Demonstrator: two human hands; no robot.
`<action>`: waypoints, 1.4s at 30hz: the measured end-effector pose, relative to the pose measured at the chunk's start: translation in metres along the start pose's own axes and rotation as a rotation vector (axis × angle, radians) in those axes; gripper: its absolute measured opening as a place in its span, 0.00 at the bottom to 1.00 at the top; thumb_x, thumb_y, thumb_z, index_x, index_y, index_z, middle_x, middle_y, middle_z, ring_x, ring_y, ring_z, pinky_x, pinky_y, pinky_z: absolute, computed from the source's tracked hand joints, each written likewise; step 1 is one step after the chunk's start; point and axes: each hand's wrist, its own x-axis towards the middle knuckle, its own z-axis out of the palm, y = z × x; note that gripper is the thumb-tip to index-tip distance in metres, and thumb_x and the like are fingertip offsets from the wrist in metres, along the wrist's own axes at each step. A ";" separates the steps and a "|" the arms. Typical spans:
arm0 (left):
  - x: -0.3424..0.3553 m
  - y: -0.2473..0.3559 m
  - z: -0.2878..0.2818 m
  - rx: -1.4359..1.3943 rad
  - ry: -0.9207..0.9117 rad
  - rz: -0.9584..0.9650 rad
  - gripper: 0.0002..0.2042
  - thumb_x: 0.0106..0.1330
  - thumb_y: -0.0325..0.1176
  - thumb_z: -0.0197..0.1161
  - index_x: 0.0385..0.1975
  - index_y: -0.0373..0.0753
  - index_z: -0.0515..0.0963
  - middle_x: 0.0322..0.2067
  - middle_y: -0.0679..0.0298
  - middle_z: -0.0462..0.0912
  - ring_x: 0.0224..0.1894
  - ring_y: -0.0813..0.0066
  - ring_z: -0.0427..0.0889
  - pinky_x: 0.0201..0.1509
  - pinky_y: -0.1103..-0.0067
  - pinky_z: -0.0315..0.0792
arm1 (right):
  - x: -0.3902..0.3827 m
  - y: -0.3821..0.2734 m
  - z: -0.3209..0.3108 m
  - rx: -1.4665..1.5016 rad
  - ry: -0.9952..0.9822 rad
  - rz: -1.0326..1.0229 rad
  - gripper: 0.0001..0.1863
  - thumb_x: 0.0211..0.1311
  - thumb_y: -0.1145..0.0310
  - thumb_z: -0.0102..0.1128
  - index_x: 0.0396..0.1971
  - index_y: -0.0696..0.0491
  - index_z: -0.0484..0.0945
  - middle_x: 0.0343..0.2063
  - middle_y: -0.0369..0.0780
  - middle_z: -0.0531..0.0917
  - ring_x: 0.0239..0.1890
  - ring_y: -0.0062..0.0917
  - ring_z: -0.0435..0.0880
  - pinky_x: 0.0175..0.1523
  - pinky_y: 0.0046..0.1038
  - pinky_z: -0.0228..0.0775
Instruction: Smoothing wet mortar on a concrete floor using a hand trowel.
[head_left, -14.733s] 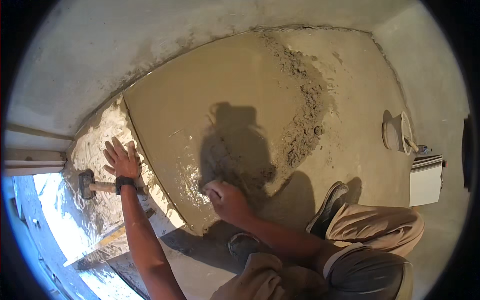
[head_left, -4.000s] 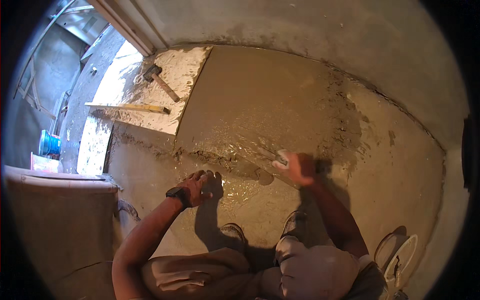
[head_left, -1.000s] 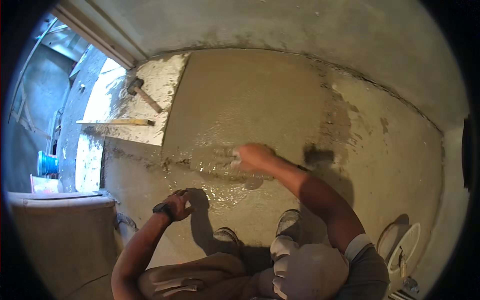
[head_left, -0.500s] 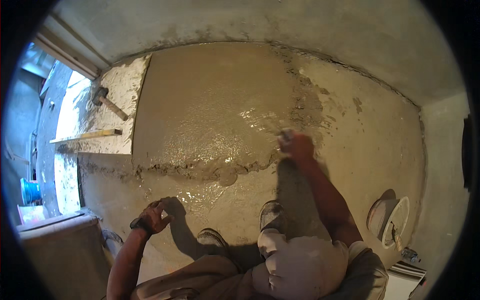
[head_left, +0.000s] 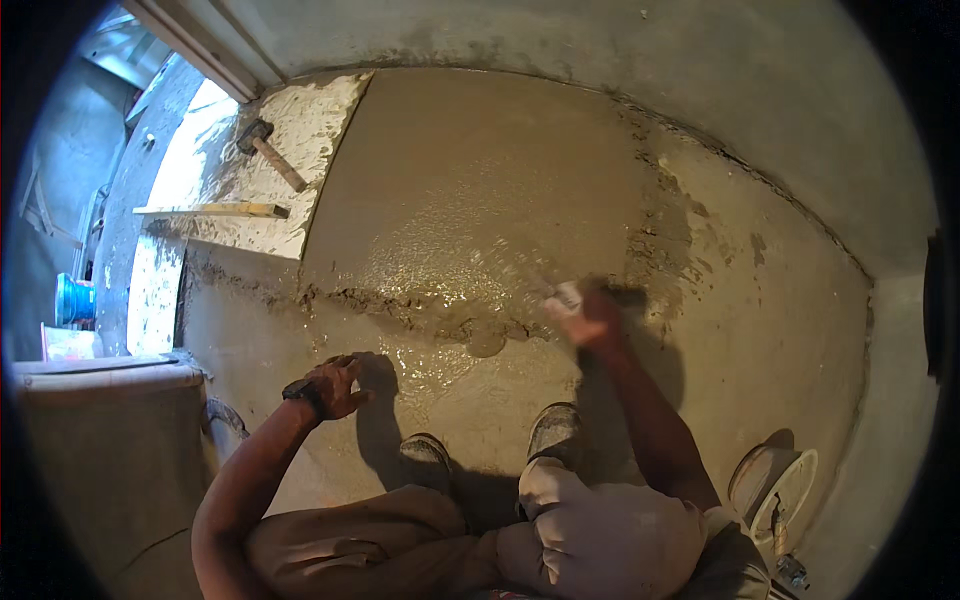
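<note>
My right hand [head_left: 595, 315] reaches forward over the near right side of a smooth wet cement patch [head_left: 480, 170]. Its fingers are closed round a small whitish thing [head_left: 568, 297], too smeared by motion to name. Pale streaks [head_left: 505, 262] show over the wet surface just left of that hand. My left hand [head_left: 340, 385] hangs above the floor in front of my left shoe, fingers loosely bent and apart, with nothing in it; a dark watch [head_left: 303, 396] is on its wrist. A crumbly mortar edge [head_left: 430, 310] runs along the patch's near side.
A splattered pale board [head_left: 290, 120] borders the patch on the left, bearing a hammer [head_left: 272, 157] and a wooden strip [head_left: 225, 210]. A white bucket [head_left: 790, 490] stands near right. At left are a large box-like block [head_left: 110, 378] and a blue bucket [head_left: 75, 298].
The view has shifted, so the board and patch sit further right and higher. My right hand has come nearer along the patch, still gripping the whitish thing. My left hand stays apart from everything.
</note>
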 end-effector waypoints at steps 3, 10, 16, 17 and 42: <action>0.000 0.005 -0.006 -0.002 -0.004 0.017 0.33 0.63 0.50 0.60 0.66 0.44 0.63 0.64 0.49 0.68 0.65 0.48 0.67 0.68 0.61 0.64 | -0.021 -0.028 0.025 -0.129 -0.140 -0.261 0.25 0.64 0.46 0.54 0.49 0.52 0.78 0.39 0.47 0.85 0.44 0.39 0.84 0.49 0.43 0.74; -0.007 0.006 -0.007 -0.018 0.009 0.002 0.32 0.61 0.50 0.62 0.65 0.47 0.64 0.63 0.51 0.69 0.65 0.48 0.67 0.68 0.60 0.63 | -0.011 0.010 0.020 -0.290 0.026 -0.233 0.28 0.66 0.44 0.52 0.53 0.52 0.76 0.40 0.47 0.84 0.42 0.39 0.84 0.48 0.41 0.75; -0.014 -0.005 -0.005 -0.025 0.029 -0.004 0.32 0.62 0.50 0.62 0.64 0.44 0.66 0.62 0.51 0.71 0.64 0.48 0.68 0.67 0.61 0.65 | 0.032 0.073 -0.043 -0.204 0.472 0.093 0.24 0.62 0.47 0.60 0.45 0.52 0.81 0.38 0.50 0.85 0.37 0.39 0.85 0.41 0.40 0.75; -0.010 -0.002 -0.005 -0.056 0.032 0.017 0.32 0.62 0.50 0.62 0.63 0.42 0.66 0.62 0.51 0.71 0.64 0.47 0.68 0.67 0.61 0.65 | 0.037 0.097 -0.051 -0.210 0.478 0.097 0.24 0.62 0.47 0.60 0.45 0.52 0.81 0.38 0.50 0.85 0.37 0.39 0.85 0.41 0.40 0.75; 0.009 -0.019 0.014 -0.039 -0.046 0.147 0.35 0.63 0.53 0.59 0.67 0.44 0.60 0.67 0.50 0.64 0.67 0.47 0.64 0.69 0.61 0.62 | 0.106 -0.128 0.007 0.210 -0.080 -0.150 0.14 0.62 0.60 0.58 0.30 0.57 0.79 0.30 0.49 0.83 0.35 0.44 0.83 0.39 0.48 0.73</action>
